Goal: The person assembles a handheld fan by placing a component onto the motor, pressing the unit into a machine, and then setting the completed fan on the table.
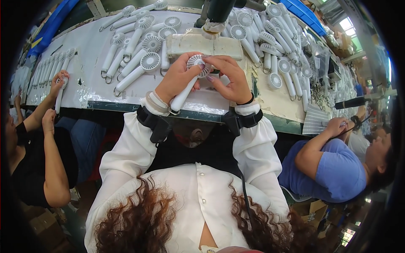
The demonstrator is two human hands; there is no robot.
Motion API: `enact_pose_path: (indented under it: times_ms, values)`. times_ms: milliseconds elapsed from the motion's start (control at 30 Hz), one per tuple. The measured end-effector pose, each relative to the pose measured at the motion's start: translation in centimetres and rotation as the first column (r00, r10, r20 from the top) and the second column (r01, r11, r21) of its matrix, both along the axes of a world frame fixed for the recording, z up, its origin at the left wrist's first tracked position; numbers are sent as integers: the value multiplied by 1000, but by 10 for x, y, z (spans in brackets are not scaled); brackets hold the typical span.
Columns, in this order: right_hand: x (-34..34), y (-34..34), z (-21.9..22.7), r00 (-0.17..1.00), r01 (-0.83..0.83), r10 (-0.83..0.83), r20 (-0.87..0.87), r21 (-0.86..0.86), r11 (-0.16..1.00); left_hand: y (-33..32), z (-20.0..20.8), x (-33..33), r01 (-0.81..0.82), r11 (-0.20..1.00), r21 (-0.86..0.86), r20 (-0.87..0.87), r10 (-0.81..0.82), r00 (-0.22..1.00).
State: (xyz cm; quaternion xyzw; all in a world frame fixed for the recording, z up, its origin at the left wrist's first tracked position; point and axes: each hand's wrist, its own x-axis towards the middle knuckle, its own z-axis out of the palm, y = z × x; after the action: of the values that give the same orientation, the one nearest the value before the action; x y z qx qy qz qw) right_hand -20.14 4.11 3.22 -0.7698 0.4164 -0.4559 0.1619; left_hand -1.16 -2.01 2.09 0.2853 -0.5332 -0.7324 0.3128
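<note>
A white handheld fan (pixel 183 95) slants in front of me, its round slatted head up and the metal ring at its handle's end toward me. My left hand (pixel 174 79) wraps round it just below the head, thumb across the front. On the other side, my right hand (pixel 231 80) holds the rim of the head between fingertips and thumb. Just beyond my hands lies a pale, worn block (pixel 181 45). Above it hangs a dark machine head (pixel 219 12) with a wrapped lower end.
Similar fans (pixel 134 69) lie in a pile at left; another heap (pixel 282 38) spreads at right. The table edge (pixel 114 106) runs before me. A co-worker at left holds a fan (pixel 61 86); another, in a blue shirt (pixel 337 168), sits at right. Blue bins (pixel 306 17) stand behind.
</note>
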Motion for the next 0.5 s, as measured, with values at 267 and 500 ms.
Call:
enact_pose_path:
  times_ms: [267,500]
  values:
    - [-4,-4,-4,999,48,-51,-20,-101,994,3,-7,-6,-76,977,-200,-41,70,997]
    - [-1,-4,-5,996,91,-94,-12,-138,986,5,-7,-5,-46,974,-223,-32,40,999]
